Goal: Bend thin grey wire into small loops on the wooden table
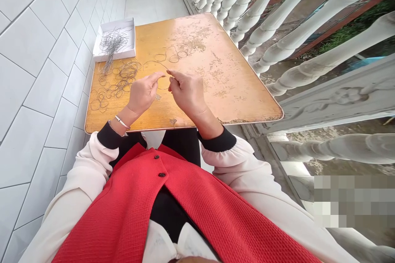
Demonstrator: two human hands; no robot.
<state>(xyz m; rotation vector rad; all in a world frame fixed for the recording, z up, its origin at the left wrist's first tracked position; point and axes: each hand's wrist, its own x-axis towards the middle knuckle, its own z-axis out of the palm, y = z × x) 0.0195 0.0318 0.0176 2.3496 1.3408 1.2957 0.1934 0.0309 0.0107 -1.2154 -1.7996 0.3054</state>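
Observation:
My right hand [189,93] is closed in a pinch on a thin dark wire [156,62], whose free end arcs away to the left above the table. Close beside it, my left hand [142,92] has its thumb and forefinger pressed together at the same wire. A faint curve of wire hangs between the two hands, just over the tabletop. Left of my left hand lies a tangled pile of bent wire loops [125,74]. Several separate wire loops [174,54] are spread on the table beyond my hands.
A white open box [132,45] holding a bundle of thin wires [114,41] stands at the table's far left corner. The worn wooden table [228,78] sits between a white tiled wall [40,61] and a white balustrade [262,24].

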